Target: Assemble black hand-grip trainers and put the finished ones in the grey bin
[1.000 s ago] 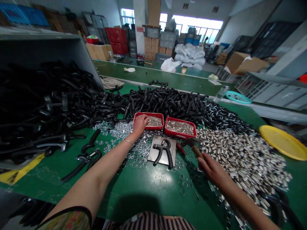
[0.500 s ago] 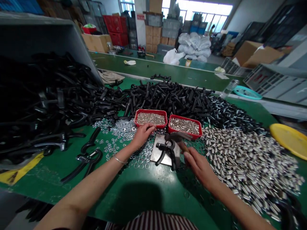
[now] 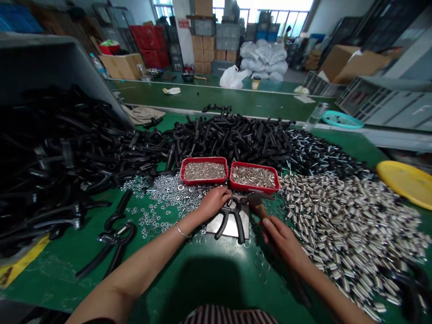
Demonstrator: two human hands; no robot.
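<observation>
Hand gripper [image 3: 238,221], black and two-legged, lies flat on a small metal plate [image 3: 230,230] at the middle of the green table [image 3: 209,279], with its legs pointing toward 6 o'clock.

From 9 to 11 o'clock of it rises a huge heap of black handles [image 3: 67,153], and the heap runs on across 12 o'clock. From 2 to 4 o'clock spreads a wide pile of shiny metal sleeves [image 3: 347,216], with a yellow tray [image 3: 405,182] beyond it at 3 o'clock.

Two red trays stand side by side at 12 o'clock, just past the plate. The left red tray [image 3: 202,181] and the right red tray [image 3: 253,189] are both full of small metal parts.

The left hand [image 3: 214,202] comes in from 7 o'clock. Its fingers are curled tight over the head of the hand gripper, pinning it to the plate. The right hand [image 3: 281,236] comes in from 5 o'clock, fist wrapped round the wooden handle of a hammer [image 3: 258,199]. The hammer head sits just right of the gripper's head, though I cannot tell whether they touch.

Loose washers [image 3: 162,193] lie scattered at 9 to 10 o'clock and ring the plate.
</observation>
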